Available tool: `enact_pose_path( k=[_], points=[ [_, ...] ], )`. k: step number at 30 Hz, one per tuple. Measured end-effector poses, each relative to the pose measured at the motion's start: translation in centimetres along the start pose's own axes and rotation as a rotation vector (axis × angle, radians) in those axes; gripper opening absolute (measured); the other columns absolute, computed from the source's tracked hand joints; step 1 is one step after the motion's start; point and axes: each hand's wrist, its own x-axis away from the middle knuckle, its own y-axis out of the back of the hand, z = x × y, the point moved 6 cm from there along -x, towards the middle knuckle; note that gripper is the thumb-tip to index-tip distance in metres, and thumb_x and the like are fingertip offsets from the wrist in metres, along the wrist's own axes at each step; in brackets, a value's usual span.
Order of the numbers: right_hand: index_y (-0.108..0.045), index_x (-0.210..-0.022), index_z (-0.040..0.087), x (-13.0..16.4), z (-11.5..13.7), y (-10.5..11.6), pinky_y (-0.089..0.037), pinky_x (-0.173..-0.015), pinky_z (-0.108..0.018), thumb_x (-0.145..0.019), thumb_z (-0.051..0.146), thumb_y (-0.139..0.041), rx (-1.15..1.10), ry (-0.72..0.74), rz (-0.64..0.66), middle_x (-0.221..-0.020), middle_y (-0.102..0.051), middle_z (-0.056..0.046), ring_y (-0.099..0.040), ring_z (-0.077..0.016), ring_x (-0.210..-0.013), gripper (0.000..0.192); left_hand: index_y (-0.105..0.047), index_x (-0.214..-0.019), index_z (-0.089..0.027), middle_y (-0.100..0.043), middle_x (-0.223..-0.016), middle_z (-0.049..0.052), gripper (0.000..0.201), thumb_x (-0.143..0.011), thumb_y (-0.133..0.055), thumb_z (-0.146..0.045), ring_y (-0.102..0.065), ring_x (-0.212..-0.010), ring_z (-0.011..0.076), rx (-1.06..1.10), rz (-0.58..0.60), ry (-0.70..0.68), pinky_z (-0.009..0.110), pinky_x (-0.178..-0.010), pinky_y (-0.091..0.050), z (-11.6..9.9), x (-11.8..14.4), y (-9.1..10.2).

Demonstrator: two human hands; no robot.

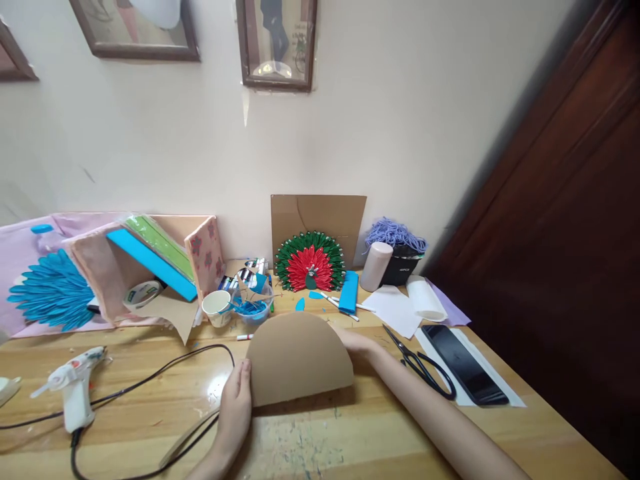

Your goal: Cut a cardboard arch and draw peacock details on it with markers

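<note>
- While both hands steady it, the brown half-round cardboard piece (299, 357) stands near the front middle of the wooden table (150, 427), its straight edge down and its curved edge up.
- Left hand (234, 408): fingers lie loosely closed along the lower left corner of the cardboard, thumb in front.
- Right hand (356, 343): it reaches behind the right edge; only part shows, and I cannot tell how far its fingers curl.
- By my judgement the step in hand is positioning this cut base; a next move would call for a firm two-sided hold so the sheet does not tip.
- Nearby: black-handled scissors (423, 365) just right of the right forearm, a white hot-glue gun (75, 390) well to the left, and a finished red-and-green paper peacock fan (310, 261) against the wall behind.
</note>
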Motion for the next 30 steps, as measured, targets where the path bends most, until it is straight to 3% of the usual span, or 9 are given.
enact_pose_path(
  k=[3, 5, 7, 10, 12, 14, 18, 23, 30],
  points=[
    [-0.062, -0.09, 0.021, -1.7, 1.7, 2.2, -0.046, -0.078, -0.033, -0.072, 0.053, -0.061, 0.011, 0.091, -0.221, -0.097, -0.064, -0.006, -0.059, -0.0201, -0.09, 0.037, -0.062, -0.086, -0.019, -0.067, -0.096, 0.008, 0.04, -0.082, -0.044, -0.054, -0.059, -0.095, 0.0259, -0.057, 0.084, -0.03, 0.036, -0.084, -0.046, -0.1, 0.6, -1.0],
    [-0.061, -0.088, 0.019, -2.4, 2.9, 3.3, -0.046, -0.077, -0.033, -0.075, 0.063, -0.049, 0.009, 0.103, -0.249, -0.094, -0.064, -0.008, -0.059, -0.0185, -0.084, 0.047, -0.061, -0.086, -0.02, -0.067, -0.093, 0.008, 0.036, -0.085, -0.042, -0.051, -0.06, -0.087, 0.0238, -0.072, 0.124, -0.03, 0.035, -0.08, -0.047, 0.0, 0.7, -1.5],
    [-0.062, -0.089, 0.016, -2.3, 3.1, 3.0, -0.046, -0.07, -0.032, -0.077, 0.068, -0.043, 0.071, 0.004, -0.078, -0.087, -0.064, -0.009, -0.059, -0.0168, -0.073, 0.057, -0.059, -0.088, -0.02, -0.065, -0.093, 0.008, 0.035, -0.087, -0.039, -0.048, -0.059, -0.086, 0.0227, -0.06, 0.119, -0.017, 0.034, -0.08, -0.046, 0.2, 0.7, -1.5],
    [-0.061, -0.081, 0.016, -0.6, 2.7, 2.3, -0.043, -0.062, -0.025, -0.068, 0.057, -0.064, 0.34, -0.069, 0.129, -0.078, -0.059, -0.002, -0.053, -0.0136, -0.069, 0.043, -0.056, -0.084, -0.02, -0.063, -0.088, 0.008, 0.034, -0.088, -0.035, -0.046, -0.058, -0.087, 0.0224, -0.052, 0.116, 0.017, 0.032, -0.077, -0.045, 0.8, 0.4, -1.6],
    [-0.059, -0.076, 0.016, 0.6, 2.1, 2.1, -0.04, -0.059, -0.023, -0.065, 0.05, -0.07, 0.411, -0.117, 0.163, -0.07, -0.056, 0.001, -0.051, -0.0124, -0.065, 0.038, -0.054, -0.081, -0.02, -0.062, -0.081, 0.006, 0.034, -0.089, -0.034, -0.046, -0.057, -0.084, 0.0221, -0.047, 0.127, 0.025, 0.031, -0.072, -0.045, 1.1, 0.4, -1.7],
    [-0.057, -0.075, 0.015, 1.4, 1.8, 2.5, -0.039, -0.058, -0.023, -0.067, 0.049, -0.069, 0.409, -0.112, 0.089, -0.067, -0.056, 0.002, -0.052, -0.0124, -0.063, 0.037, -0.053, -0.08, -0.02, -0.06, -0.075, 0.005, 0.034, -0.089, -0.034, -0.047, -0.057, -0.076, 0.0206, -0.019, 0.154, 0.025, 0.03, -0.067, -0.044, 1.1, 0.5, -2.0],
    [-0.061, -0.084, 0.014, 2.7, 1.7, 4.9, -0.044, -0.062, -0.026, -0.072, 0.055, -0.06, 0.368, -0.029, -0.227, -0.076, -0.064, -0.003, -0.059, -0.0177, -0.071, 0.043, -0.05, -0.091, -0.019, -0.056, -0.07, 0.002, 0.037, -0.091, -0.028, -0.049, -0.053, -0.058, 0.0157, 0.116, 0.222, 0.064, 0.029, -0.058, -0.043, 1.1, 1.0, -2.4],
    [-0.069, -0.096, 0.016, 4.0, 0.3, 7.5, -0.049, -0.079, -0.037, -0.072, 0.061, -0.055, 0.369, 0.035, -0.508, -0.097, -0.07, -0.01, -0.062, -0.0284, -0.095, 0.052, -0.044, -0.102, -0.019, -0.056, -0.086, 0.004, 0.031, -0.093, -0.027, -0.044, -0.056, -0.074, 0.0162, 0.098, 0.16, -0.011, 0.031, -0.07, -0.045, 0.5, 1.1, -1.6],
    [-0.071, -0.088, 0.018, 2.6, -1.1, 7.5, -0.047, -0.085, -0.039, -0.075, 0.045, -0.053, 0.536, 0.111, -0.601, -0.098, -0.071, -0.008, -0.063, -0.0272, -0.094, 0.035, -0.048, -0.099, -0.02, -0.055, -0.098, 0.007, 0.022, -0.093, -0.032, -0.034, -0.057, -0.088, 0.0193, -0.085, 0.19, -0.218, 0.033, -0.075, -0.045, -1.0, 2.0, -1.6]
  ],
)
